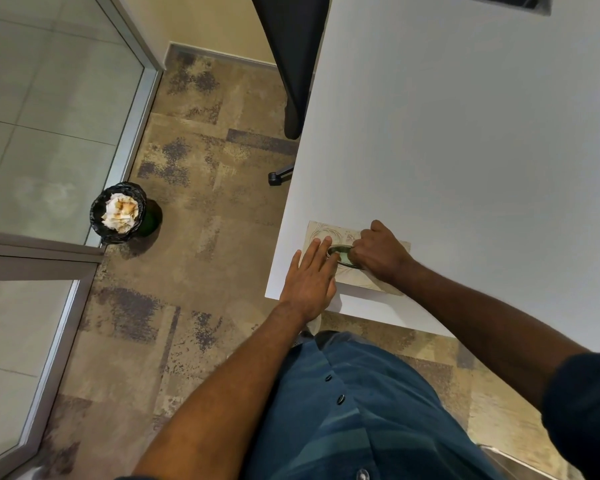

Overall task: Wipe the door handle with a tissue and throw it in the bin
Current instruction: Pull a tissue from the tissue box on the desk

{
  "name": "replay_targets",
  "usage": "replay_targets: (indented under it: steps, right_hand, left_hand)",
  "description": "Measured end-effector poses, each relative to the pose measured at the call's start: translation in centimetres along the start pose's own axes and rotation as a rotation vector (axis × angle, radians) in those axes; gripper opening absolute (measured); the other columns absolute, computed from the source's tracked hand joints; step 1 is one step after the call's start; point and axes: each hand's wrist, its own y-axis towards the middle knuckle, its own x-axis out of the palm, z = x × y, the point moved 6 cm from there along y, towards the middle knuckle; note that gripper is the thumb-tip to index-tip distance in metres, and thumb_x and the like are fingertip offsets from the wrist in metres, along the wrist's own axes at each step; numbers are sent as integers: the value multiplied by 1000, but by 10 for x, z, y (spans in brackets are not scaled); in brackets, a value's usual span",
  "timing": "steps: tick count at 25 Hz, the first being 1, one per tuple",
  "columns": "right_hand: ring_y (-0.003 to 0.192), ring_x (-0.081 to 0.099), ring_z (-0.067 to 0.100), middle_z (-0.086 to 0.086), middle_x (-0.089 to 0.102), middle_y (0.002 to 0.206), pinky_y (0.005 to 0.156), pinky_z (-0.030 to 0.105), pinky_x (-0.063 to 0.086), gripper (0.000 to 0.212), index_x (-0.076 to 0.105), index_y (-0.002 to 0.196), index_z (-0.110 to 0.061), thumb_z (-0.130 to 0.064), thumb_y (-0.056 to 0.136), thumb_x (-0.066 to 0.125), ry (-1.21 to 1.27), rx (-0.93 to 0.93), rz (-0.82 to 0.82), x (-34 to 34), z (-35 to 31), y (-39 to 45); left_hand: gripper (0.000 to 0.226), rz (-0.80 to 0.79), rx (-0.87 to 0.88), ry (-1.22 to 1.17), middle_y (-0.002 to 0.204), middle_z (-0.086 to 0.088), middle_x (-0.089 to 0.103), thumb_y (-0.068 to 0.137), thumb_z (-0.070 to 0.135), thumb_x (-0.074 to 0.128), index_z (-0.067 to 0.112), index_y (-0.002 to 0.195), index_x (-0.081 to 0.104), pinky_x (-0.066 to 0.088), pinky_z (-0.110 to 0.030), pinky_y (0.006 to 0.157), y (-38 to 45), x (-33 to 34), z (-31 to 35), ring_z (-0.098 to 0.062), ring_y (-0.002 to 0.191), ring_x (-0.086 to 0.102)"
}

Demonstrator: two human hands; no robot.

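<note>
tissue box (326, 233) flat on white counter (465, 133), at its 7 o'clock corner | left hand (310, 277) lying on box, grip spread flat | right hand (378, 254) at oval slot, grip curled shut, contents hidden | bin (118, 213) on floor at 9 o'clock, full of crumpled tissues

A white bench (465, 133) fills the frame toward two o'clock. A black chair (288, 46) stands at twelve. Patterned carpet (205, 202) covers the floor; glass partition (49, 98) at ten.
</note>
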Motion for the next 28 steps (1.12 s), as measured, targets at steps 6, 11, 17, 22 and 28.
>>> replay_targets:
  steps: [6,11,17,22,28]
  right_hand:
    - [63,62,23,4,76,78,61,32,43,8,80,91,-20,-27,87,83,170,-56,225,2,8,-14]
    - [79,66,20,2,76,97,61,22,39,15,78,106,-20,-29,99,68,596,104,295,12,19,-32]
    - [83,67,12,-3,75,101,63,14,47,5,68,99,-24,-27,96,68,986,362,287,26,27,-49]
    - [79,69,0,-13,72,87,61,16,53,11,64,91,-19,-10,95,69,1384,641,395,33,31,-60]
    - [76,64,3,-13,66,83,67,26,56,16,61,88,-32,-18,97,59,1776,954,549,33,40,-68]
  left_hand:
    - [60,-7,0,15,178,0,-8,112,38,44,25,167,23,1,-53,132,0,0,0,-23,165,-7]
    - [60,1,-18,27,178,0,-6,111,38,44,24,166,25,5,-56,132,1,1,0,-23,165,-5]
    - [60,4,-19,31,178,-1,-4,111,39,44,24,166,25,7,-56,132,0,1,3,-25,165,-3]
    - [60,1,-24,36,178,-1,-4,111,38,44,24,166,25,8,-56,132,-1,0,4,-25,165,-4]
    - [59,0,-30,28,178,-1,-4,112,38,43,24,166,25,8,-56,133,-1,-2,5,-25,165,-5]
